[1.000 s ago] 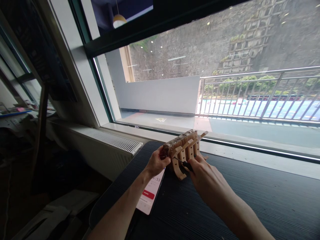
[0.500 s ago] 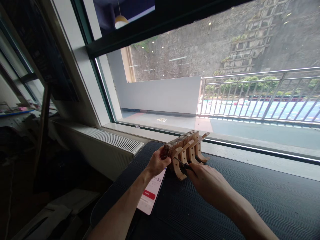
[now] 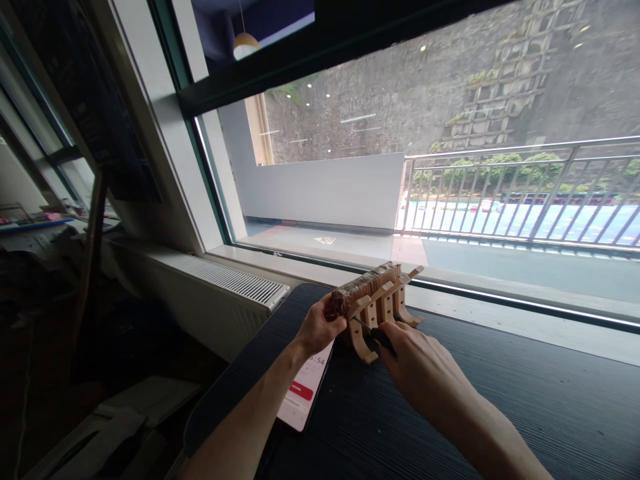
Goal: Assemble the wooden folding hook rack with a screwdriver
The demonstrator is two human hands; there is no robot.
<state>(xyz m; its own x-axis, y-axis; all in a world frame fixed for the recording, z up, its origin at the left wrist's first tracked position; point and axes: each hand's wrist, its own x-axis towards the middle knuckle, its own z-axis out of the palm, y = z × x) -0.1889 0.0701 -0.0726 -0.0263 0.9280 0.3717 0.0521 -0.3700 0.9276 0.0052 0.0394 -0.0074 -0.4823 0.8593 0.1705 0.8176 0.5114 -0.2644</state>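
A small wooden rack (image 3: 383, 307) with several curved ribs stands on the dark ribbed table (image 3: 500, 400) near the window. A brownish block (image 3: 357, 287) lies along its top. My left hand (image 3: 320, 327) grips the near left end of the rack and block, fingers closed. My right hand (image 3: 417, 363) is closed on a thin black-handled tool (image 3: 373, 331), whose tip points into the rack's front rib.
A phone (image 3: 305, 390) with a lit screen and a red button lies on the table under my left wrist. A white radiator grille (image 3: 225, 280) runs along the window sill at left. Beyond the glass are a balcony and a metal railing (image 3: 520, 200).
My right hand has drawn back a little toward me with the tool. The view has shifted slightly; the rack and my left hand stay put.
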